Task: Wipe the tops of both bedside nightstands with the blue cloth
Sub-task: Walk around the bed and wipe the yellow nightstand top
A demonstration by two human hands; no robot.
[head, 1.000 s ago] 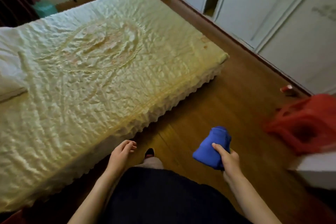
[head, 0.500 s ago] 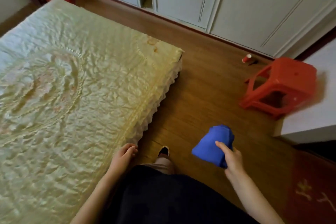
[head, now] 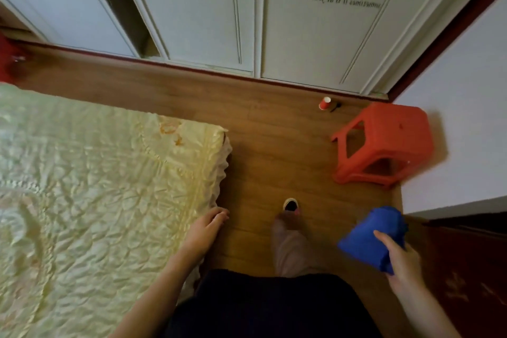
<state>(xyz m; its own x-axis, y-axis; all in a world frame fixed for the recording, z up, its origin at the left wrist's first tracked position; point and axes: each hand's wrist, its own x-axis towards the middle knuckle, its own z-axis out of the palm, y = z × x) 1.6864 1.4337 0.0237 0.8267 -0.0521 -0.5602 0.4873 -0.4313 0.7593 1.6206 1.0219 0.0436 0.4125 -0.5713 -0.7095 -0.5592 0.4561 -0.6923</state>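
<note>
Blue cloth [head: 370, 239] bunched in clamped right hand [head: 403, 261], left hand [head: 204, 230] loosely curled, empty — red stool [head: 384, 145] ahead, trip risk.

I see the blue cloth [head: 371, 239] bunched up into a soft lump. It is up in the air over the wood floor, low on my right side, just past the red stool.
</note>
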